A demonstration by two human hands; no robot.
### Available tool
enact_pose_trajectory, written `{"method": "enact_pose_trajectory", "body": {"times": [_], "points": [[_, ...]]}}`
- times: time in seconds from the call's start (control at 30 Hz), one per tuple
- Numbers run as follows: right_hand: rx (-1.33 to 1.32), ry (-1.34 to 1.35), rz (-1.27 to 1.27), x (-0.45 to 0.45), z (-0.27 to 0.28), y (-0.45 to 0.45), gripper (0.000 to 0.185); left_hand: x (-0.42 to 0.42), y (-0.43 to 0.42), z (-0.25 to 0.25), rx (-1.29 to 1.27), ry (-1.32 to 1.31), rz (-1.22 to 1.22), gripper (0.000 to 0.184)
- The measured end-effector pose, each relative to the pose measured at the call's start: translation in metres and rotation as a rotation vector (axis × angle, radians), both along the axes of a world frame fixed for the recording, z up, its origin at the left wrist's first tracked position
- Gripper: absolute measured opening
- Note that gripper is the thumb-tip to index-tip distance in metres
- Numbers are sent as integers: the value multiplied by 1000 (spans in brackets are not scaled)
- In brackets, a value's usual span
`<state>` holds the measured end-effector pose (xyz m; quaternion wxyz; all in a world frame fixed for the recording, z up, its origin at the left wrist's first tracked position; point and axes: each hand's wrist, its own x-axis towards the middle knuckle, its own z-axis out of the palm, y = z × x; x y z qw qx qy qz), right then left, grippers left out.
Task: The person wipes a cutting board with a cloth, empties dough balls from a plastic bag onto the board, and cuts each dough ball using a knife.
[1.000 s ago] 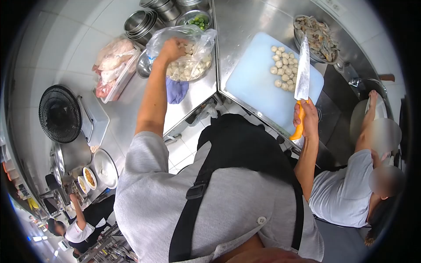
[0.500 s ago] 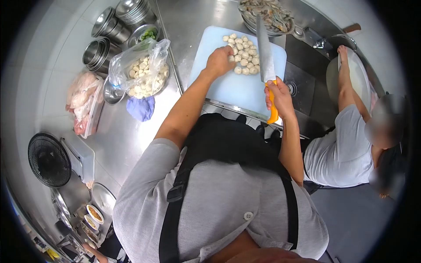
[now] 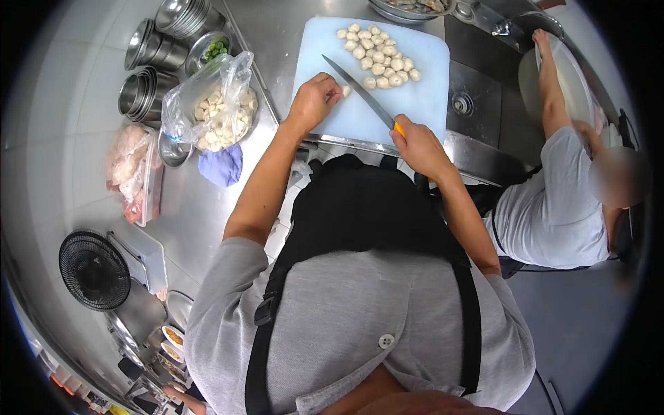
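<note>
A light-blue cutting board [image 3: 332, 128] lies before me, with a cluster of pale, round fish balls [image 3: 377, 52] on its far half. My left hand [image 3: 317, 102] is over the board's left side, its fingertips pinching one fish ball [image 3: 346, 90]. Wrapped around the orange-yellow handle of a large kitchen knife [image 3: 363, 95] is my right hand [image 3: 420, 146]. The blade slants up and left across the board, its edge close to the pinched ball; whether they touch I cannot tell.
To the left, a see-through plastic bag [image 3: 187, 104] lies over a bowl of pale pieces [image 3: 221, 131]. A purple cloth [image 3: 221, 166], stacked metal pots [image 3: 142, 93] and a tub of bagged raw meat [image 3: 135, 173] stand nearby. A sink [image 3: 477, 121] and a co-worker [image 3: 553, 200] are right.
My left hand has moved left, away from the cluster, with a fish ball in its fingertips. The knife has tipped from pointing away to slanting leftward, low over the board.
</note>
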<state>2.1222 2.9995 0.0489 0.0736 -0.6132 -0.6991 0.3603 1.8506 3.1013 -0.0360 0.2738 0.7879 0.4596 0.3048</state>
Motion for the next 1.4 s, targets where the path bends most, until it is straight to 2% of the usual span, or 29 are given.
{"method": "enact_pose_trajectory", "body": {"times": [0.47,0.63,0.77,0.83,0.87,0.93,0.97,1.07,1.17,1.3,1.4], "points": [[19,-71,75,-11,-1,-7,24,1,5,3,-7,33,-61,13],[-27,-73,106,-23,-17,9,26,1,5,4,-16,28,-56,13],[13,-6,92,-31,-56,24,27,3,2,-2,4,-46,-30,13],[72,30,120,-24,-45,28,27,3,-1,-1,-20,-11,0,15],[59,2,74,-19,-39,28,27,7,-2,-1,59,8,44,19],[26,-59,-9,-14,-4,26,27,26,-7,3,210,41,141,28],[42,-64,-33,-8,-1,26,28,34,-4,-1,179,70,124,40],[75,-54,-104,4,15,26,29,67,0,-3,268,103,131,41],[88,-64,-103,14,7,26,28,70,12,-24,228,98,132,36],[58,-73,-75,17,2,19,27,48,6,-10,195,82,173,27],[5,-69,-53,11,-1,15,27,30,-2,0,1,-1,119,21]]}}
